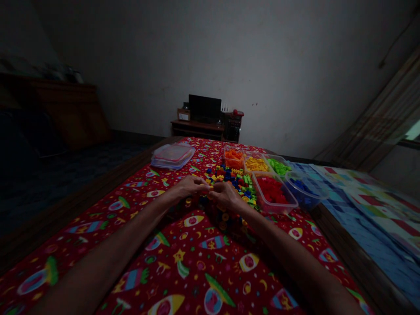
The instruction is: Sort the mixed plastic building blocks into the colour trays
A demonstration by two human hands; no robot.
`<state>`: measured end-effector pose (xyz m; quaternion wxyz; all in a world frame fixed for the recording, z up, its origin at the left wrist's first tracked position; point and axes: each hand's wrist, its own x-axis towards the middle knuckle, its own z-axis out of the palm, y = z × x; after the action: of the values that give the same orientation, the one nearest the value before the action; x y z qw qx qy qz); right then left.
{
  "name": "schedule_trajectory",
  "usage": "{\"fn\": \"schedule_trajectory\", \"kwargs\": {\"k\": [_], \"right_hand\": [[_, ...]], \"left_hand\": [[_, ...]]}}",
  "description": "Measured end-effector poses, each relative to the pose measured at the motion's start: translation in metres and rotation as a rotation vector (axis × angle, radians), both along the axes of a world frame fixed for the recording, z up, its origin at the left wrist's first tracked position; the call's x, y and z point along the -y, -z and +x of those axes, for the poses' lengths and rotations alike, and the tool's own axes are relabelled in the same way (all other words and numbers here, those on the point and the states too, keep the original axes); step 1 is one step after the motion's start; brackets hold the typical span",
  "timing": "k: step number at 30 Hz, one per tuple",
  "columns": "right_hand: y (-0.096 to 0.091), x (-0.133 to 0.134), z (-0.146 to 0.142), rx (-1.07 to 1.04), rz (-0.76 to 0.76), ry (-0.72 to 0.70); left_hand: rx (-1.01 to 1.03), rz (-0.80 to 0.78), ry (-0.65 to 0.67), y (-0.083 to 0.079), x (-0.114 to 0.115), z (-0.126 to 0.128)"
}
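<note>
My left hand (191, 187) and my right hand (227, 195) meet over the red patterned cloth (210, 258), fingertips nearly touching. Both are closed in a pinch around small toy building bricks (211, 187); a bit of yellow shows between the fingers, the rest is hidden. Just behind the hands spreads a pile of mixed toy bricks (233, 177) in blue, yellow, green and orange. Below my right hand stand joined pieces with yellow wheels (223, 217), partly in shadow. Another yellow round piece (188, 202) lies under my left hand.
Clear tubs of sorted bricks stand to the right: orange (233, 158), yellow (256, 164), green (278, 166), red (274, 192) and blue (303, 190). Stacked lids (173, 156) lie at the back left. A wooden bed edge (354, 253) and blue bedding (331, 197) border the right.
</note>
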<state>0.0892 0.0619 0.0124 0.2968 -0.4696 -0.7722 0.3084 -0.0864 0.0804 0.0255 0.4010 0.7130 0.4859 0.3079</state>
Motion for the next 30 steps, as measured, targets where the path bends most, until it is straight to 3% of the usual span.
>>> {"fn": "schedule_trajectory", "kwargs": {"k": [4, 7, 10, 13, 15, 19, 22, 25, 30], "right_hand": [[-0.011, 0.001, 0.012, 0.148, 0.128, 0.048], [-0.028, -0.008, 0.032, 0.189, 0.232, 0.127], [-0.050, -0.031, 0.059, 0.272, 0.324, 0.273], [-0.072, -0.066, 0.088, 0.425, 0.419, 0.419], [-0.084, -0.090, 0.103, 0.512, 0.402, 0.535], [-0.093, -0.113, 0.113, 0.600, 0.272, 0.521], [-0.087, -0.099, 0.102, 0.552, 0.386, 0.426], [-0.070, -0.064, 0.085, 0.518, 0.402, 0.224], [-0.025, 0.009, 0.074, 0.426, 0.519, -0.052]], "left_hand": [[0.034, -0.004, -0.027, 0.002, -0.002, -0.001], [0.038, 0.112, -0.081, 0.006, -0.008, -0.009], [0.000, 0.209, -0.098, 0.010, -0.015, -0.013], [-0.047, 0.202, -0.076, 0.011, -0.014, -0.009], [-0.068, 0.211, -0.056, 0.011, -0.011, -0.005], [-0.122, 0.268, 0.008, 0.009, -0.007, -0.001], [-0.219, 0.337, 0.005, 0.009, -0.010, -0.005], [-0.340, 0.464, -0.108, 0.016, -0.017, -0.015], [-0.501, 0.552, -0.329, 0.049, -0.027, -0.036]]}}
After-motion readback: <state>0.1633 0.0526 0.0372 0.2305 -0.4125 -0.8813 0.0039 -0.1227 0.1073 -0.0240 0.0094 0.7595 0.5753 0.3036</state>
